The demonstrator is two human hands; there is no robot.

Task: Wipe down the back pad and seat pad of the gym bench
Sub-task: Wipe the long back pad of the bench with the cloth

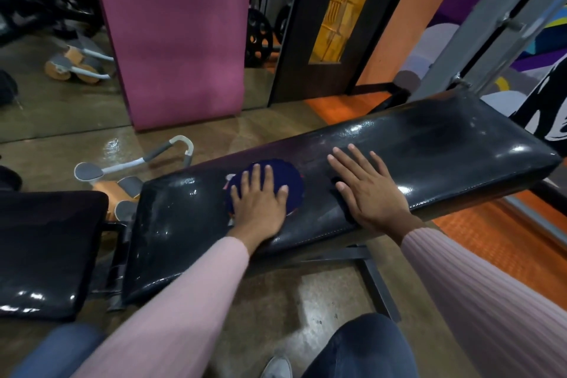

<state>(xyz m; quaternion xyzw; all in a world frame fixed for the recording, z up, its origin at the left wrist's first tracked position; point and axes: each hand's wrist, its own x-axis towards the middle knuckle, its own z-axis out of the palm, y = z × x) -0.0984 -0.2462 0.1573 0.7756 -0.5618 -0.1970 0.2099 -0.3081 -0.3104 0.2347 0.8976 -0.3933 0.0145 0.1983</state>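
We are mid-wipe on the long glossy black vinyl back pad (399, 156): our left hand (260, 202) presses flat-fingered on the round dark-blue cloth (291, 175), our right hand (365, 190) lies open at three o'clock, gripping nothing. Next, we judge, sweep toward nine o'clock, then the black seat pad (46, 248).

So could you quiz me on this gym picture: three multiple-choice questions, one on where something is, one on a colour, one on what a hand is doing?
1. Where does the cloth lie?
A. on the floor
B. on the long back pad
C. on the seat pad

2. What colour is the cloth?
A. dark blue
B. yellow
C. white

3. What is the right hand doing?
A. gripping the cloth
B. hanging in the air
C. resting flat on the back pad

Answers:
1 B: the cloth sits on the long pad under the left hand.
2 A: dark blue shows around the fingers.
3 C: its fingers are spread straight on the black pad, beside the cloth and apart from it.
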